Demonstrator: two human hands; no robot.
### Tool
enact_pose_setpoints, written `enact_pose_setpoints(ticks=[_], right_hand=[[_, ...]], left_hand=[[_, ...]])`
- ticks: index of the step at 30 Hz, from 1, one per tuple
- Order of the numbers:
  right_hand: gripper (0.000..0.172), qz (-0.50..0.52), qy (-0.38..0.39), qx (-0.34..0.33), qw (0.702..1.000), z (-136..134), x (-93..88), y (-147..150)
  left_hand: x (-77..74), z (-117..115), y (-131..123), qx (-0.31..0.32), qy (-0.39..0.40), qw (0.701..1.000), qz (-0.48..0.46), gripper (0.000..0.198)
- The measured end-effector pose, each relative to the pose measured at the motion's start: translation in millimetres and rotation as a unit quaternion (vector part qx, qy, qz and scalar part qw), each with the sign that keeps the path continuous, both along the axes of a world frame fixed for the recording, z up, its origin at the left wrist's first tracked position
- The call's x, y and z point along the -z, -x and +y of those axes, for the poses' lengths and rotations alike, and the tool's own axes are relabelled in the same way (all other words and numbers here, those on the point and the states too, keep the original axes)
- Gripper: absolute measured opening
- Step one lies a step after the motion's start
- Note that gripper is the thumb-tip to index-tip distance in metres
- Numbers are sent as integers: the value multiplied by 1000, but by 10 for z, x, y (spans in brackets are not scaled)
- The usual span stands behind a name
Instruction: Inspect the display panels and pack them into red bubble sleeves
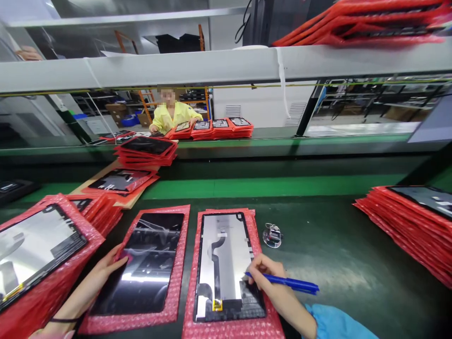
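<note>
The right hand (270, 273) pinches a slim blue plastic pen (293, 283) over a silver-backed rectangular display panel (231, 254) on a red bubble-wrap sleeve (229, 329).
The panel lies back side up at front centre on the dark green worktop (325, 263); light pressure, palm weight off the bare back and tip clear of the dark ribbon cable (216, 282), should serve best. The left hand (108, 264) sets its thumb near the edge of a glossy black glass screen (144, 263) to the left; its other fingers are partly hidden, so whether it grips or merely steadies cannot be told. Pen-tip contact is hard to make out, and the sleeve is cut off at the bottom.
</note>
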State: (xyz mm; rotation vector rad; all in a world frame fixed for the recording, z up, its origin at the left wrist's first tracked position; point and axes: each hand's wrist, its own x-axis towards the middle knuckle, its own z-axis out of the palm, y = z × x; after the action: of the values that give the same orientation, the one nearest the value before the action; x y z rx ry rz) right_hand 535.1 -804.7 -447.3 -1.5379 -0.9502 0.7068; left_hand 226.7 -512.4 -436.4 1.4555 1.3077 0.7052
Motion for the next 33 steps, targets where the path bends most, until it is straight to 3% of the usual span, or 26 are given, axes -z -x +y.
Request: enact_pose_setpoints(ticks=[3,6,11,15,20,26,33], right_hand=[[29,-61,29,12,998,30,42,37],[34,-114,45,37,992,68,88,37],[36,-162,60,33,984,74,124,40],[35,-179,71,10,981,57,87,70],[34,-170,63,5,983,71,80,80],[38,-78,39,52,995,106,132,32],[47,50,2,46,998,123,97,8]], left_hand=[[-64,51,-73,11,-67,998,15,50],[-118,-88,-251,22,-111,993,15,52],[-115,-640,-723,155,-9,987,-36,48],[5,-932,-1028,223,74,968,-89,50],[136,-967,-1144,207,152,960,-112,47],[-27,-972,-1175,207,232,943,-117,43],[-131,-920,-1311,193,224,952,-81,40]])
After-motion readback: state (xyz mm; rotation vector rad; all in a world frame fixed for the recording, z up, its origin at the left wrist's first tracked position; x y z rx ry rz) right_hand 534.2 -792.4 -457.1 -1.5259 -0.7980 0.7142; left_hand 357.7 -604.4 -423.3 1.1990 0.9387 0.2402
